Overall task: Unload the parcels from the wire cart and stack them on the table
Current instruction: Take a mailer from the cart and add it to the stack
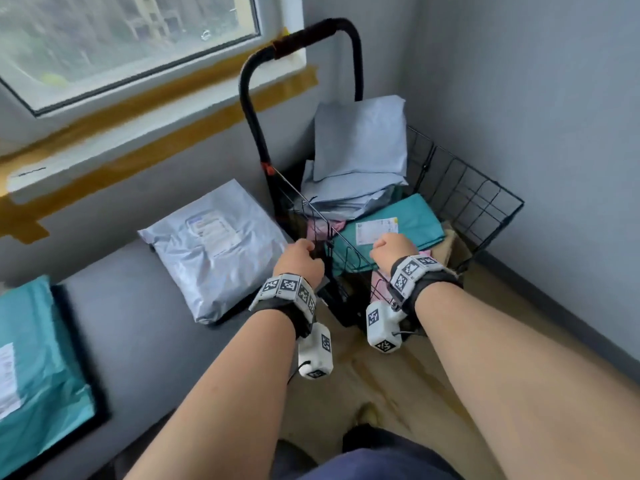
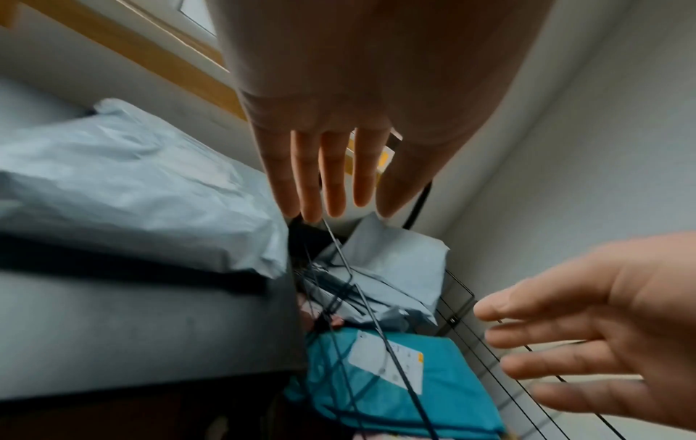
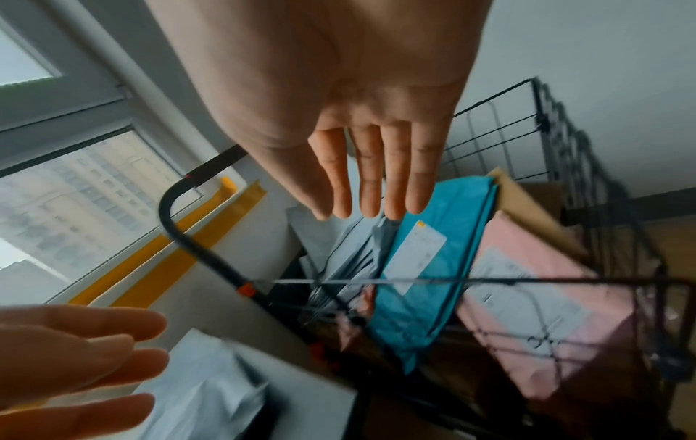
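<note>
The black wire cart (image 1: 478,199) stands in the room's corner, right of the grey table (image 1: 138,323). In it lie several grey parcels (image 1: 360,140), a teal parcel (image 1: 412,220) with a white label, and a pink parcel (image 3: 535,297) lower down. My left hand (image 1: 299,258) hovers at the cart's near left rim, and my right hand (image 1: 391,249) is over the teal parcel's near edge. In the wrist views both hands have straight fingers (image 2: 331,184) (image 3: 376,184) and hold nothing. A grey parcel (image 1: 211,247) and a teal parcel (image 1: 34,358) lie on the table.
The cart's tall black handle (image 1: 311,36) rises at its far side, in front of the window sill (image 1: 104,143). Walls close in behind and to the right of the cart. A brown cardboard piece (image 3: 527,202) sits inside against the cart's right side.
</note>
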The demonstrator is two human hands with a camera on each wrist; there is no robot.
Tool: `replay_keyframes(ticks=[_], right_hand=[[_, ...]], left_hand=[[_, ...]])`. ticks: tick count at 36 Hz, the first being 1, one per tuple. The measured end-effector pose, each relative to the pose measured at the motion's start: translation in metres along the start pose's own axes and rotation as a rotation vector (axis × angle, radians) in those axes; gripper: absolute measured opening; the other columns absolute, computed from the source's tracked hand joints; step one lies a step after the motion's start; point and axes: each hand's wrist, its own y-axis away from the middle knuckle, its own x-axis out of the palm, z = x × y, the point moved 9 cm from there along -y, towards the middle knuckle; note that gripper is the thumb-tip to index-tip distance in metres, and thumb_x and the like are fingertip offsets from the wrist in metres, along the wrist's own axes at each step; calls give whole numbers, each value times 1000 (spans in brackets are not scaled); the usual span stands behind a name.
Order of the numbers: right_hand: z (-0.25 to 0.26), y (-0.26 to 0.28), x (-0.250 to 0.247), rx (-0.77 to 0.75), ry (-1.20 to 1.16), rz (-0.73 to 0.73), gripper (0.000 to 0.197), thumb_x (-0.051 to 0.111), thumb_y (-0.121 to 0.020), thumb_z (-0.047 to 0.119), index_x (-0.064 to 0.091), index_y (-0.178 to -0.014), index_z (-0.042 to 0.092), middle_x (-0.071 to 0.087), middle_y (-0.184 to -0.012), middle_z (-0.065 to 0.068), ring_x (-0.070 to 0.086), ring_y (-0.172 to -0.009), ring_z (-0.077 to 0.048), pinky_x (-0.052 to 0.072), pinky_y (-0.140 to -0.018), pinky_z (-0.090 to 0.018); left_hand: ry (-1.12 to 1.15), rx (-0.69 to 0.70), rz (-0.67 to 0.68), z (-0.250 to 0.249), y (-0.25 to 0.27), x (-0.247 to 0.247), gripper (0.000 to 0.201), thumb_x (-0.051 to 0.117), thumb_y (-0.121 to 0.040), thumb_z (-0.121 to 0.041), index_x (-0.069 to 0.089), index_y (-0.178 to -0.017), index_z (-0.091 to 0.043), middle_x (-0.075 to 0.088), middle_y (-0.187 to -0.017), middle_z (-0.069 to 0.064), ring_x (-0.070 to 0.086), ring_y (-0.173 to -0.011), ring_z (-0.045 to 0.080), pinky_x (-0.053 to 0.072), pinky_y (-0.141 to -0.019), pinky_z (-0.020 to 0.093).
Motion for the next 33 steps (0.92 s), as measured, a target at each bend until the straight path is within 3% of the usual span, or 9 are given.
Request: replay_keyframes(ticks=[7, 11, 16, 20, 23, 25, 29, 33], right_hand=[[-75, -33, -29, 74, -17, 20, 26, 49, -96, 16, 64, -113, 5, 63, -120, -13, 57, -112, -31, 46, -89, -31], [-108, -48, -34, 126, -47, 32, 18, 46, -95, 13, 62, -98, 3, 63, -108, -13, 59, -110, -32, 44, -79, -28], [-149, -81, -22, 251, -169, 56, 29, 46, -96, 20, 67, -114, 10, 65, -119, -9, 60, -106, -31, 46, -86, -30], [-175, -111, -14, 360, -204, 53, 30, 50, -94, 21, 63, -119, 13, 66, -117, -8, 61, -105, -31, 44, -81, -27], [-185, -136, 0, 433, -200, 90, 30, 49, -91, 21, 63, -116, 12, 62, -121, -18, 55, -117, -37, 45, -92, -35], [-189, -150, 12, 470, -186, 131, 27, 50, -88, 22, 62, -112, 15, 54, -129, -27, 51, -122, -40, 44, -91, -37], [-195, -171, 35, 526, -214, 181, 45, 43, -95, 34, 55, -128, 5, 50, -136, -21, 47, -125, -40, 41, -104, -42], [-199, -178, 45, 625, -262, 163, 41, 37, -101, 34, 61, -115, 4, 59, -123, -22, 60, -107, -34, 42, -80, -32]], left_hand=[[-106, 66, 94, -65, -20, 60, 44, 52, -88, -19, 51, -132, -20, 51, -133, 5, 54, -116, 24, 44, -97, 30], [-163, 86, 138, -92, -38, 86, 44, 51, -88, -18, 50, -132, -19, 51, -133, 5, 53, -117, 23, 42, -96, 30], [-190, 93, 215, -116, -69, 121, 46, 49, -87, -14, 49, -133, -20, 49, -135, 5, 52, -118, 22, 42, -95, 30], [-226, 116, 283, -137, -96, 150, 47, 46, -88, -13, 48, -135, -19, 49, -137, 5, 52, -119, 24, 43, -94, 31], [-256, 116, 339, -146, -117, 169, 46, 47, -89, -14, 48, -135, -19, 48, -137, 6, 51, -120, 25, 44, -95, 33], [-279, 109, 371, -148, -130, 180, 45, 47, -89, -14, 48, -134, -19, 49, -136, 7, 51, -120, 25, 43, -96, 34], [-306, 71, 437, -144, -156, 201, 44, 47, -89, -14, 49, -133, -19, 50, -135, 7, 51, -121, 26, 43, -96, 33], [-332, 36, 484, -136, -177, 217, 44, 47, -90, -14, 49, -133, -18, 50, -136, 6, 51, -121, 25, 42, -96, 32]])
